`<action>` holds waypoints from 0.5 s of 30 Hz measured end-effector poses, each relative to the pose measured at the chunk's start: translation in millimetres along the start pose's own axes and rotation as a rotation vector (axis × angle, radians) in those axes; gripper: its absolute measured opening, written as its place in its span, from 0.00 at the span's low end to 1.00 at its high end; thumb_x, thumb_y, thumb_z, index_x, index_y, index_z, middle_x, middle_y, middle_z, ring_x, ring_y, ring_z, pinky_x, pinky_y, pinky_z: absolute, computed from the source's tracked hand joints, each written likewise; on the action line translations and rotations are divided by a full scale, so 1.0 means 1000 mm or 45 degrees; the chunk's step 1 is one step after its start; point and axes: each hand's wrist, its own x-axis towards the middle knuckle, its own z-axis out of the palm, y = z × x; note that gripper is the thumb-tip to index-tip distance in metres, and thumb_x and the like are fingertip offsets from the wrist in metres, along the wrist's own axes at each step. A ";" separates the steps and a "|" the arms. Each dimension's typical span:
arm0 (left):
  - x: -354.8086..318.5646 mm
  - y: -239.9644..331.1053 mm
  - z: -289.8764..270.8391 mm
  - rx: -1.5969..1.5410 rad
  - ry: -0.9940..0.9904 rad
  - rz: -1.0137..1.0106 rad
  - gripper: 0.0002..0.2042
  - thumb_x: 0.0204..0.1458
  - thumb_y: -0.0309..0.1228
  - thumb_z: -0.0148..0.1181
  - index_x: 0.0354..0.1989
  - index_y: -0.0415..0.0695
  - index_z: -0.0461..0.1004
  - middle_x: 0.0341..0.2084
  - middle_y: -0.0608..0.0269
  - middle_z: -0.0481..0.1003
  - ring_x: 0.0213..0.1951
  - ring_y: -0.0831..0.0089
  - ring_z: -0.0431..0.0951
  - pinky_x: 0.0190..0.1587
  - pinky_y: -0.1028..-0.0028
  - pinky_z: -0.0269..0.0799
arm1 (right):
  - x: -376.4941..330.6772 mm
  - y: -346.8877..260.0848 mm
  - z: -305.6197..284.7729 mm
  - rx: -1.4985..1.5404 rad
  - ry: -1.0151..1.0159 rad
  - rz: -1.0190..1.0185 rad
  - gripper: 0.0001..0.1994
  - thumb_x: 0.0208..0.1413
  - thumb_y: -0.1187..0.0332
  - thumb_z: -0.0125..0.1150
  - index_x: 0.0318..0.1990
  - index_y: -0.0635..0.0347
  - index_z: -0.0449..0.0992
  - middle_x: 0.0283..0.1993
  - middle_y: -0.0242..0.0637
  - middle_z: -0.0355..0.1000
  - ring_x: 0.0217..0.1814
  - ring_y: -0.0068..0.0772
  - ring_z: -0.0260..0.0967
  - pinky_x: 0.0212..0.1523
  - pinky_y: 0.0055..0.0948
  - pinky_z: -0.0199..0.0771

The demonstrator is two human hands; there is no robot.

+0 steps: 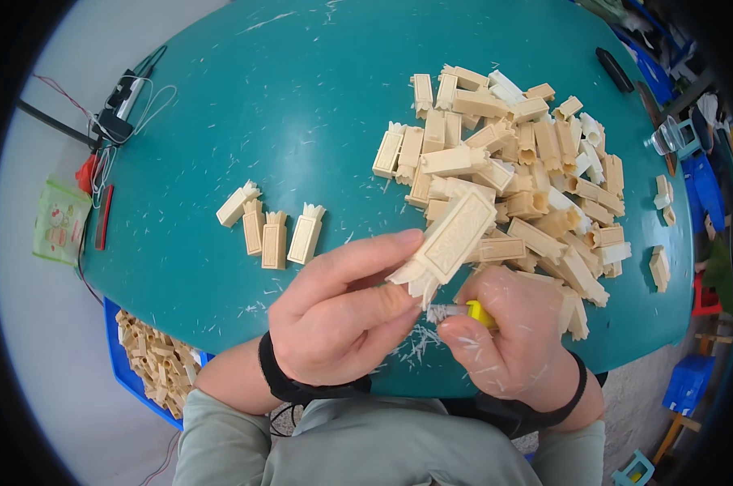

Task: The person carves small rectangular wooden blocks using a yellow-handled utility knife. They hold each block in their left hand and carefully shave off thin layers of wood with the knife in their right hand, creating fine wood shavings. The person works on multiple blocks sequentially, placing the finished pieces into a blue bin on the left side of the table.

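Note:
My left hand (338, 312) grips a cream plastic block (451, 240), a flat rectangular piece with a ragged lower end, and holds it tilted above the teal table (261, 105). My right hand (508, 340) is closed around a small yellow-handled knife (467, 311), whose blade points at the block's lower end. White shavings (415, 344) lie on the table under both hands. A large heap of like cream blocks (512, 170) sits just beyond my right hand. Several separate blocks (273, 231) stand in a row to the left.
A blue crate (127, 373) filled with more cream pieces sits below the table's left edge. Cables and a small black device (119, 109) lie at the far left, beside a green packet (59, 223). A black object (615, 69) and a few stray blocks (662, 267) lie at the right.

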 end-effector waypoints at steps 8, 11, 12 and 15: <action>-0.002 0.001 0.000 0.114 0.031 0.022 0.13 0.37 0.16 0.65 0.33 0.38 0.72 0.43 0.43 0.70 0.38 0.62 0.76 0.36 0.74 0.75 | 0.001 0.001 0.001 -0.086 0.020 -0.017 0.19 0.46 0.56 0.63 0.21 0.59 0.63 0.15 0.35 0.60 0.13 0.35 0.58 0.13 0.29 0.55; -0.002 0.002 0.000 0.124 0.036 0.035 0.13 0.36 0.17 0.66 0.33 0.38 0.72 0.43 0.43 0.70 0.37 0.62 0.77 0.35 0.74 0.75 | 0.000 0.004 0.003 -0.130 0.077 -0.024 0.19 0.46 0.56 0.63 0.21 0.59 0.63 0.15 0.35 0.59 0.13 0.35 0.59 0.13 0.29 0.56; -0.002 0.002 0.000 0.122 0.036 0.050 0.13 0.36 0.17 0.66 0.33 0.38 0.72 0.42 0.43 0.71 0.37 0.62 0.77 0.35 0.75 0.75 | 0.000 0.004 0.003 -0.146 0.104 -0.026 0.19 0.46 0.56 0.63 0.21 0.59 0.63 0.15 0.35 0.59 0.13 0.35 0.59 0.13 0.29 0.56; 0.001 0.003 -0.001 0.152 0.022 0.048 0.13 0.36 0.17 0.66 0.32 0.38 0.72 0.42 0.43 0.71 0.37 0.61 0.77 0.35 0.74 0.75 | 0.001 0.005 0.002 -0.182 0.095 -0.009 0.18 0.46 0.56 0.64 0.21 0.59 0.64 0.15 0.36 0.59 0.13 0.36 0.59 0.14 0.29 0.57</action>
